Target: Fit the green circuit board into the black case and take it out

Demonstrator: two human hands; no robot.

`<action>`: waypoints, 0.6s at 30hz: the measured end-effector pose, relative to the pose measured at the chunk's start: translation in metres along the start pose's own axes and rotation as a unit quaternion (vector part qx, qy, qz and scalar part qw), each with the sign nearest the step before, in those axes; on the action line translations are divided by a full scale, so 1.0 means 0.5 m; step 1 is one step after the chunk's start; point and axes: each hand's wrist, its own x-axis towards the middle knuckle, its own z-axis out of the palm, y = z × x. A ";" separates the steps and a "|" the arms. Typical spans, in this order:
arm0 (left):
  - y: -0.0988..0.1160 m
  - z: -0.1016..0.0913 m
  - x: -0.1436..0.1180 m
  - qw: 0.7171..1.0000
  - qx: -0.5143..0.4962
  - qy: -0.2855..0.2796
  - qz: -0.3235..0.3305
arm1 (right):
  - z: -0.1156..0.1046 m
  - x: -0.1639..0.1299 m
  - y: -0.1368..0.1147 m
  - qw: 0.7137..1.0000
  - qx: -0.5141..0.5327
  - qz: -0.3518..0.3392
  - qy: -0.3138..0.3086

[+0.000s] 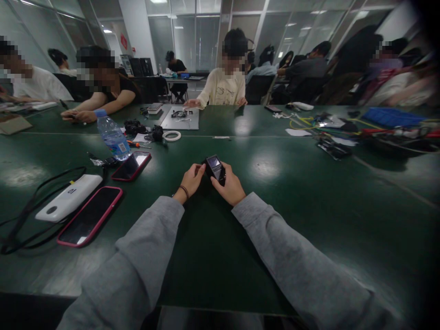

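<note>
Directly ahead over the dark green surface (275, 192), a small black boxy device with a pale screen (214, 167) sits pinched between both hands, its long axis running away from the person. Left hand (191, 179) grips its left edge; right hand (231, 187) cups the right side, equally near.

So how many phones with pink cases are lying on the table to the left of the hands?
2. One pink-cased phone lies nearest, beside the white power bank; the other phone lies farther back, by the water bottle. Clutter beyond may hide more.
</note>
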 end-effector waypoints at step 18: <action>0.006 -0.001 -0.003 0.992 0.118 -0.017 0.028 | -0.012 -0.001 -0.009 0.999 -0.020 -0.037 0.015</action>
